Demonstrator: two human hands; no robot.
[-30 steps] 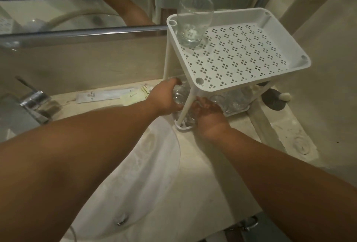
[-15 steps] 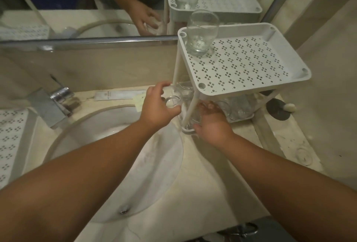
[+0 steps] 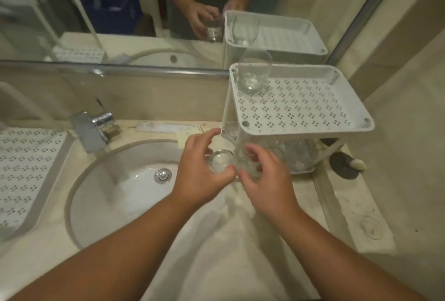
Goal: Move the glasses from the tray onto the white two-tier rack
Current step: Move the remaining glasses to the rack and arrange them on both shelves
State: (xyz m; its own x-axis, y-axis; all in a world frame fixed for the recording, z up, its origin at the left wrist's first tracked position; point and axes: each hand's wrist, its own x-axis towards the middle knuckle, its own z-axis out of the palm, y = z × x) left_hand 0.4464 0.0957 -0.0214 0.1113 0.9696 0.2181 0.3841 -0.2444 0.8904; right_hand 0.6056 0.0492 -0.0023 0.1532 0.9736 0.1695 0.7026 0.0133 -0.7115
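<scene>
The white two-tier rack (image 3: 301, 108) stands on the counter to the right of the sink. One clear glass (image 3: 252, 72) stands upright in the back left corner of its top tier. Several more glasses (image 3: 293, 156) sit on the lower tier, partly hidden under the top one. My left hand (image 3: 202, 170) grips a clear glass (image 3: 220, 161) just left of the rack's front leg. My right hand (image 3: 267, 178) curls around another glass (image 3: 250, 168) at the foot of that leg. The white perforated tray (image 3: 29, 168) lies at the far left; no glasses show on its visible part.
A round sink basin (image 3: 115, 192) with a chrome drain and a faucet (image 3: 94, 127) lies between tray and rack. Paper sachets (image 3: 163, 127) lie behind it. A black disc with a pale pebble (image 3: 344, 164) sits right of the rack. A mirror covers the wall behind.
Both hands have drawn back from under the rack's top tier toward me. The left hand now holds its glass out beside the rack's front leg.
</scene>
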